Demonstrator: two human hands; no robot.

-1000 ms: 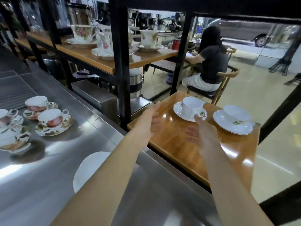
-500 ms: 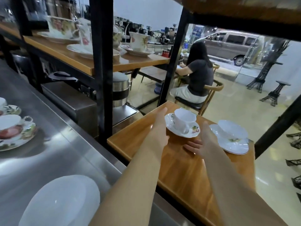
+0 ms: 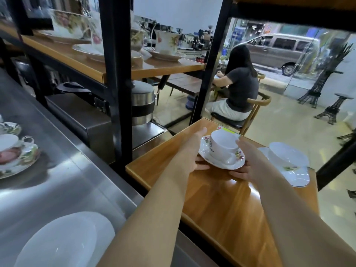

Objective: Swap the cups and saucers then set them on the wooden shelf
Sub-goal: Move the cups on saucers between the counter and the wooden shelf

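The white cup (image 3: pixel 223 143) stands upright in its flower-rimmed saucer (image 3: pixel 221 165), out toward the far end of the wooden shelf (image 3: pixel 221 201). It is a plain, deep white cup. I can't see its handle from here, so it may be turned away. Being round, the set has no long axis to line up with, and everything turns on the two hands flanking it.

The left hand (image 3: pixel 192 151) sits at the saucer's nine o'clock, with fingers slid flat under the rim and the thumb lifted clear. The right hand (image 3: pixel 248 160) is at three o'clock. Its fingers are tucked beneath the rim and its thumb comes in against the cup's side, so it is clasping the saucer. Both hands are equally near, and the saucer's near edge looks tipped, perhaps just off the wood.

Past the right hand, at three o'clock, a second cup (image 3: pixel 287 155) rests in a plain saucer (image 3: pixel 294 177), apart from the first set. I'd judge this pair is the one to exchange.

At nine o'clock the steel counter (image 3: pixel 67 180) carries floral sets (image 3: pixel 13 151) and a white plate (image 3: pixel 63 241).
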